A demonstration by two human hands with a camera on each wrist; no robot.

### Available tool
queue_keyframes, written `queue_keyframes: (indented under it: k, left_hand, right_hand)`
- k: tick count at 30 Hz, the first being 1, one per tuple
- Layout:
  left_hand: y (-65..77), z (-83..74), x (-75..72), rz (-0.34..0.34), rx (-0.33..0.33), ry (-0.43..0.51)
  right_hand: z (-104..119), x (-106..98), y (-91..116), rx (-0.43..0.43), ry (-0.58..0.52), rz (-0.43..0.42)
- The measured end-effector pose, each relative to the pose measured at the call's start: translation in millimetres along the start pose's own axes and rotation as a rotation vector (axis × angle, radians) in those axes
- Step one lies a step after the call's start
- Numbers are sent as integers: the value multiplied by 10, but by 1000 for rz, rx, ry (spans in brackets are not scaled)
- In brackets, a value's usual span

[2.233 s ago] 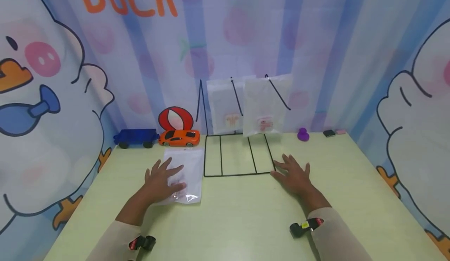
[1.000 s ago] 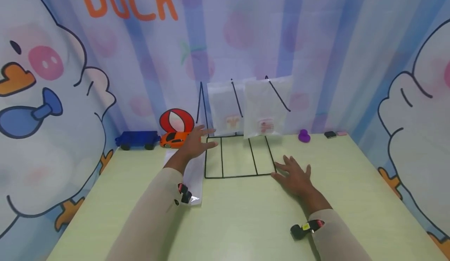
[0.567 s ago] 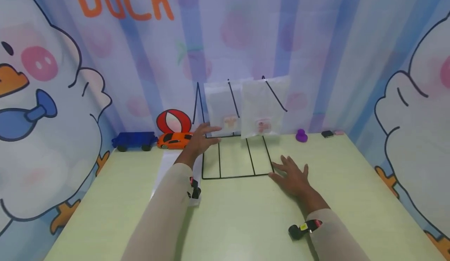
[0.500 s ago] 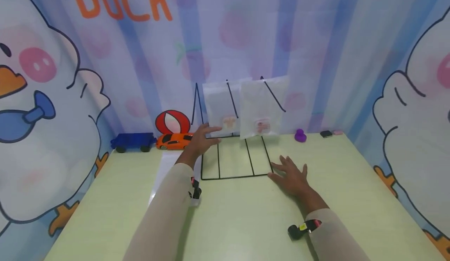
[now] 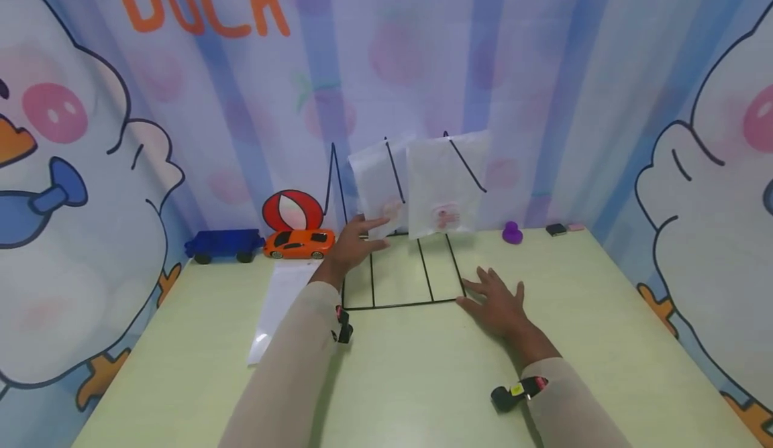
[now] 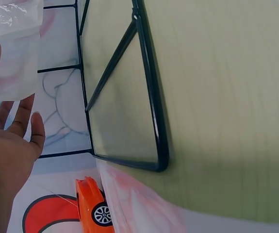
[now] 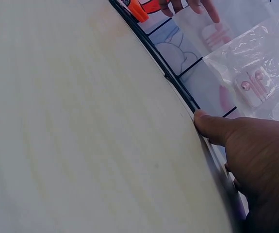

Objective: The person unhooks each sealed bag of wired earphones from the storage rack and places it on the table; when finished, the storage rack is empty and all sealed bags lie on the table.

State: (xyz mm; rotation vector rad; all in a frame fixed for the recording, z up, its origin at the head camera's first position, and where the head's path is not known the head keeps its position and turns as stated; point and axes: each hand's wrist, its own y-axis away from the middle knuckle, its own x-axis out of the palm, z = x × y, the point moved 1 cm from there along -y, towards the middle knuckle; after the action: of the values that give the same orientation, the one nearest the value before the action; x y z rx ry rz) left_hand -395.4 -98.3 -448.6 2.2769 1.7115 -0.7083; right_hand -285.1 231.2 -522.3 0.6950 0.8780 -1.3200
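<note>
A black wire display rack [image 5: 401, 305] stands on the table, with two small clear-and-white plastic packets hanging from its prongs. My left hand [image 5: 352, 247] is at the lower left of the left packet [image 5: 376, 181]. The packet's bottom lies between thumb and fingers, which stay spread apart; it hangs tilted. The left wrist view shows the thumb in front of it and straight fingers below and behind. The right packet [image 5: 443, 173] hangs straight, with a pinkish item inside. My right hand [image 5: 498, 307] rests at the rack's front right corner, thumb touching the frame, fingers spread.
Another packet [image 5: 280, 300] lies flat on the table, partly under my left forearm. Along the back stand a blue toy wagon [image 5: 223, 243], an orange toy car [image 5: 298, 243], a purple knob-shaped object [image 5: 512, 233], and small black [image 5: 556, 229] and pink [image 5: 576, 227] blocks.
My left hand has left the flat packet and reached up and right to the left hanging packet. That packet has just tilted, its bottom shifting. The right hand stays at the rack corner.
</note>
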Motion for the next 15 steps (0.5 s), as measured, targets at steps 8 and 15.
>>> queue_keyframes:
  k: [8,15]
  left_hand:
    - [-34,-61,43,62,-30,-29]
    - [-78,-85,28,84,4,-65]
  right_hand:
    - [-1,0,5,-2,-9,-7]
    - [-23,-4,-20,10,-18,-4]
